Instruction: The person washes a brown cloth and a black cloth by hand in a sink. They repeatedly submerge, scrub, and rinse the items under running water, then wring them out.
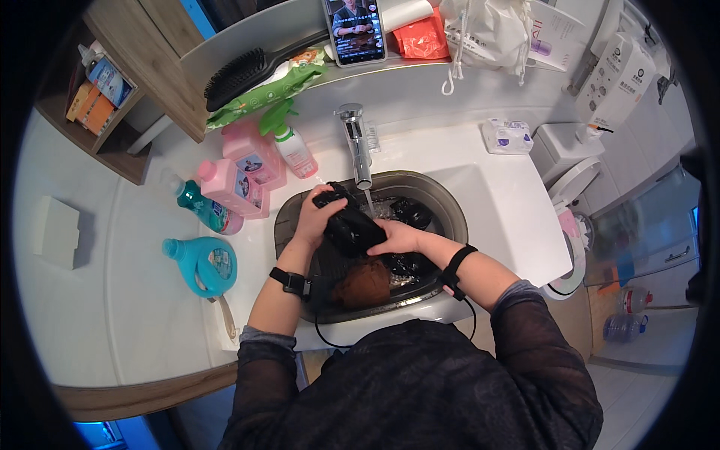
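Both of my hands hold a wet black cloth (351,228) above a dark plastic basin (457,216). My left hand (316,216) grips its upper left end, thumb on top. At its lower right end, my right hand (398,236) pinches the cloth between thumb and fingers. Water runs from a chrome faucet (360,152) just behind the cloth. More black fabric (412,212) lies in the water at the basin's right side. A brown cloth (365,284) lies in the basin nearer my body.
Left of the basin stand a blue detergent bottle (211,267), a teal bottle (205,208), pink bottles (239,188) and a spray bottle (295,152). A tissue pack (507,136) sits at the back right. The shelf behind holds a hairbrush (242,73) and a phone (357,31).
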Demonstrator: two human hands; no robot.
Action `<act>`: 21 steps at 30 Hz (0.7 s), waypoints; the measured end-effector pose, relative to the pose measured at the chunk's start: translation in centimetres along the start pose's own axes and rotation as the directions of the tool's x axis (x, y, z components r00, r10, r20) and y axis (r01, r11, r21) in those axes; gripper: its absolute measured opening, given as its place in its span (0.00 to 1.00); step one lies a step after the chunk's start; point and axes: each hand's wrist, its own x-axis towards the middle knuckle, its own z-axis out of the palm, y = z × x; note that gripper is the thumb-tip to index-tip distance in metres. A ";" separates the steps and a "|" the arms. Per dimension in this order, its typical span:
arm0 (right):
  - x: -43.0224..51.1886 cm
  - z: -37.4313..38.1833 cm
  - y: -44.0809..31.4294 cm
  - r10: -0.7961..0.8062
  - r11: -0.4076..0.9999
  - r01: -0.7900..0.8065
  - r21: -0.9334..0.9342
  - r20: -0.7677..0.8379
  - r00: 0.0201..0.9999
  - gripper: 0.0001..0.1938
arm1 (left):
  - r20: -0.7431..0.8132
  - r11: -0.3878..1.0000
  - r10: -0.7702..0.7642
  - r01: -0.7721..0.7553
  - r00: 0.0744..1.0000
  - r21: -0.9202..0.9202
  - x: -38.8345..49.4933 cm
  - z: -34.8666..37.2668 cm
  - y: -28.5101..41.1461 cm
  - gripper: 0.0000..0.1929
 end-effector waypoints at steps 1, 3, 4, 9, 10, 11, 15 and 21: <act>-0.2 -0.5 0.6 0.116 0.975 -0.104 -0.197 0.050 0.992 0.33 | 0.016 0.994 0.013 -0.011 1.000 -0.106 -0.1 -0.4 0.2 0.16; -0.1 -1.4 1.2 0.253 0.947 -0.250 -0.199 -0.012 0.967 0.21 | -0.009 0.995 -0.067 0.066 0.998 -0.077 -0.3 -0.7 0.2 0.16; 0.1 -1.8 1.3 0.176 0.982 -0.182 -0.054 -0.100 0.979 0.19 | -0.004 0.990 -0.106 0.105 0.994 -0.093 -0.3 -0.7 0.2 0.16; 1.4 -2.1 0.3 0.205 0.578 -0.069 0.813 -0.062 0.977 0.26 | 0.069 0.946 -0.189 0.201 0.979 -0.254 0.4 0.7 -0.5 0.12; 1.4 -2.1 0.1 0.190 0.586 -0.096 0.805 -0.021 0.982 0.27 | 0.087 0.941 -0.190 0.207 0.978 -0.268 0.6 0.9 -0.5 0.12; 1.5 -1.9 -0.1 0.110 0.589 -0.105 0.801 0.050 0.993 0.27 | 0.090 0.940 -0.186 0.204 0.978 -0.272 0.7 1.0 -0.4 0.13; 1.3 -2.5 -1.0 0.320 0.642 -0.247 0.726 0.039 0.947 0.27 | 0.097 0.962 -0.190 0.205 0.977 -0.181 0.9 1.2 0.1 0.16; 1.8 -0.5 -3.5 0.195 0.337 0.152 0.929 -0.226 0.954 0.25 | 0.066 0.958 -0.287 0.286 0.956 0.037 2.0 2.3 -1.6 0.21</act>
